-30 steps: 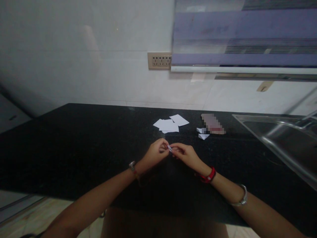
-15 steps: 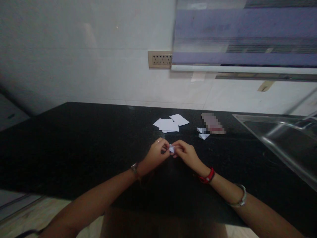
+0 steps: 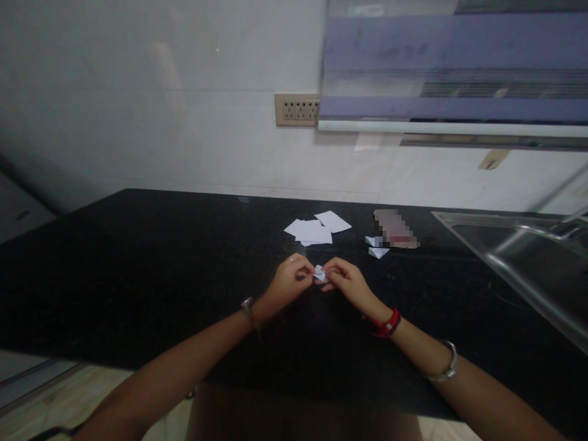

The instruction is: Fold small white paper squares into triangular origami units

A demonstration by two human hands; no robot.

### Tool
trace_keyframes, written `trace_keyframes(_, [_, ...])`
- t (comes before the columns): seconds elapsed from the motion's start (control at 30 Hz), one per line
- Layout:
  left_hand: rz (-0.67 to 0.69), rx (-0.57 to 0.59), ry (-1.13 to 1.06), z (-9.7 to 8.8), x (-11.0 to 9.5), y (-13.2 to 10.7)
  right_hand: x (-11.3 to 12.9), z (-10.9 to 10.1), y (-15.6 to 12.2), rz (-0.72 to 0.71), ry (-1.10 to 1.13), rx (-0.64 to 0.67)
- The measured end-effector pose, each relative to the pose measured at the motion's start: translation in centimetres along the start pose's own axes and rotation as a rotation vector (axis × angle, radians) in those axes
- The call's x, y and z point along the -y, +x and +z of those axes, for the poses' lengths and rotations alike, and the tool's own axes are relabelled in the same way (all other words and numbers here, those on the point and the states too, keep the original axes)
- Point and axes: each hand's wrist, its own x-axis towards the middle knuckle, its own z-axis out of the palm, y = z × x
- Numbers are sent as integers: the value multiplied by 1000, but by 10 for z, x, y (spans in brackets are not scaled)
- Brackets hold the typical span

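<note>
Between my two hands is a small folded piece of white paper [image 3: 319, 273], above the dark countertop. My left hand [image 3: 291, 278] pinches its left side between thumb and fingers. On the opposite side, my right hand [image 3: 346, 282] grips the paper the same way, its fingers hiding part of the folds. Just beyond the hands lies a loose pile of white paper sheets [image 3: 313, 232]. To the right of the pile are small folded paper pieces [image 3: 378, 252].
A blurred-out flat object [image 3: 395, 228] lies beside the folded pieces. The metal sink [image 3: 493, 257] is set into the countertop [image 3: 151, 269] at the right. Behind stands a tiled wall with a socket panel [image 3: 298, 110] and a lowered blind [image 3: 441, 67].
The folded paper has turned slightly between my fingers, and more of it shows now. Both hands have shifted only a little; the sheets and other pieces lie as before.
</note>
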Motion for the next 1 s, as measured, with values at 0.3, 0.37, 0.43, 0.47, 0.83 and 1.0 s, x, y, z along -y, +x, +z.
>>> trace_keyframes(0.3, [-219, 29, -388, 0, 7, 2, 1, 2, -3, -57, -148, -3])
trace_keyframes(0.37, [-296, 70, -452, 0, 9, 1, 1, 2, -3, -55, -179, -2])
trace_keyframes(0.43, [-344, 94, -500, 1, 10, 1, 0, 2, -3, -41, -165, -2])
trace_keyframes(0.47, [-353, 97, -512, 1, 10, 1, 0, 2, -3, -33, -152, -4])
trace_keyframes(0.83, [-307, 83, -459, 3, 9, 1, 2, 2, -2, -122, -247, 8])
trace_keyframes(1.0, [-310, 85, -431, 1, 9, 1, 0, -1, -2, -94, -197, 26])
